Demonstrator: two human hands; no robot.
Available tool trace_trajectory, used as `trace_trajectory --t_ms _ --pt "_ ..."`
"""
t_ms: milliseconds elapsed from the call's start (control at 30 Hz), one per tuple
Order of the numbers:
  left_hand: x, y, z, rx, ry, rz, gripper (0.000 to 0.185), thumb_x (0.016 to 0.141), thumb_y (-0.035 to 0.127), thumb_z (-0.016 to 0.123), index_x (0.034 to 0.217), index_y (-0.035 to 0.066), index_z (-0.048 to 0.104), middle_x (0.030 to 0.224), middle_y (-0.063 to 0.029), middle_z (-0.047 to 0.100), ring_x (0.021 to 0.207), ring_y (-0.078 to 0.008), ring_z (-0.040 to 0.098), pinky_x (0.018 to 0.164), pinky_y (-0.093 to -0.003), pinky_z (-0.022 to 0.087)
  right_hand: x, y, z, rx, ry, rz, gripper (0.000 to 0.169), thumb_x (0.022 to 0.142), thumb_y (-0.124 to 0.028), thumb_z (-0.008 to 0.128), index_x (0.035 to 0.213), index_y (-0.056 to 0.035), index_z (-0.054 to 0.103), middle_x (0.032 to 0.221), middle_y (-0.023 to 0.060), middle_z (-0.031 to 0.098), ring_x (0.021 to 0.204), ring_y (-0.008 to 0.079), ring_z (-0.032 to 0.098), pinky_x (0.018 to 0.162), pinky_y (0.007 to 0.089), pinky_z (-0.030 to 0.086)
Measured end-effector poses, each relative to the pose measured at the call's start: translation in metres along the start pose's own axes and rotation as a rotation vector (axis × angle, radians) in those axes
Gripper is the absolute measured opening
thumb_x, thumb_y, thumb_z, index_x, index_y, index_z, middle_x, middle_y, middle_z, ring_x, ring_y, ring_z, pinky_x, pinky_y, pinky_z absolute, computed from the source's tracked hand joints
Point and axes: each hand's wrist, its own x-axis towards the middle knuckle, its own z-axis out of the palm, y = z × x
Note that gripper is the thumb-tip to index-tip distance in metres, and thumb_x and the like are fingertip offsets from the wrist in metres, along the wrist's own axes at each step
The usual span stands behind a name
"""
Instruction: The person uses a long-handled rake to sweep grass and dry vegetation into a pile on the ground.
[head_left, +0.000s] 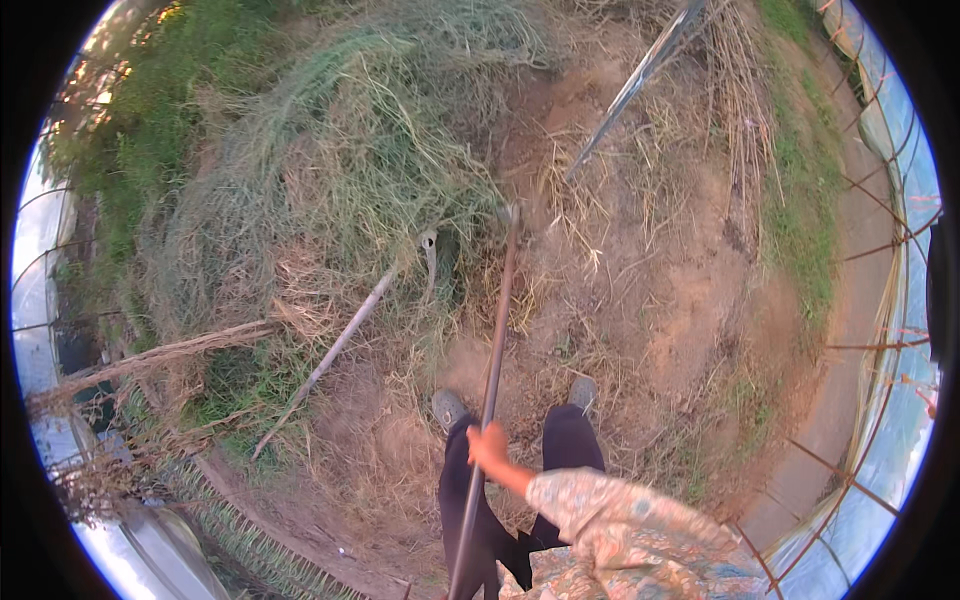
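My right hand (489, 448) is closed around a long pole handle (501, 322) that slants from below my body up to the cut greenery. At its far end, a small tool head (512, 214) is partly hidden by stalks, so its kind cannot be told. Beside that end lies a large heap of green and dry cut plants (360, 142). My left hand is out of view. My feet, in grey clogs (448, 409), stand apart on bare soil with scattered straw, one on each side of the handle.
A pale wooden pole (341, 345) lies left of my feet, near a whitish hollow piece (429, 240). Farther off, a grey pole (634, 82) slants over the soil beside a bundle of dry stalks (739, 112). A rusty metal frame (874, 346) and plastic sheeting (919, 300) line the right.
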Motion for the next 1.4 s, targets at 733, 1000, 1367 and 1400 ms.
trace_trajectory --t_ms 733,1000,1367,1400 --pt "0.003 0.069 0.042 0.084 -0.1 -0.06 0.045 0.072 0.026 0.065 0.104 -0.004 0.055 0.081 -0.0226 0.062 0.08 -0.0312 0.062 0.068 -0.0427 0.047 0.039 -0.005 -0.035 -0.21 0.009 -0.103 0.023 0.081 -0.013 0.059 0.081 0.0056 0.047 0.051 0.0123 0.052 0.039 0.0227 0.056 0.036 0.0357 0.044" --pt "0.016 0.035 0.025 0.233 0.077 0.101 0.04 0.073 0.024 0.064 0.101 -0.004 0.058 0.072 -0.0195 0.062 0.067 -0.0266 0.061 0.06 -0.0414 0.047 0.022 -0.033 -0.017 0.153 -0.103 -0.079 0.022 0.081 -0.009 0.057 0.082 0.0014 0.038 0.05 0.0084 0.047 0.033 0.0179 0.047 0.029 0.0323 0.037" --pt "0.054 0.133 0.058 0.119 0.064 0.224 0.048 0.072 0.028 0.063 0.107 -0.003 0.051 0.075 -0.0239 0.061 0.071 -0.0369 0.06 0.063 -0.0452 0.048 0.116 -0.077 -0.053 -0.082 0.129 -0.077 0.023 0.078 -0.013 0.055 0.066 0.0058 0.052 0.043 0.011 0.051 0.035 0.0212 0.054 0.036 0.0353 0.043" --pt "0.023 0.162 0.041 0.072 0.052 0.173 0.049 0.074 0.026 0.063 0.11 -0.005 0.054 0.07 -0.0199 0.061 0.066 -0.0275 0.061 0.059 -0.0418 0.047 0.098 -0.07 -0.06 -0.09 0.056 -0.103 0.022 0.078 -0.011 0.056 0.064 0.0055 0.051 0.044 0.0111 0.051 0.035 0.0215 0.054 0.035 0.0355 0.042"
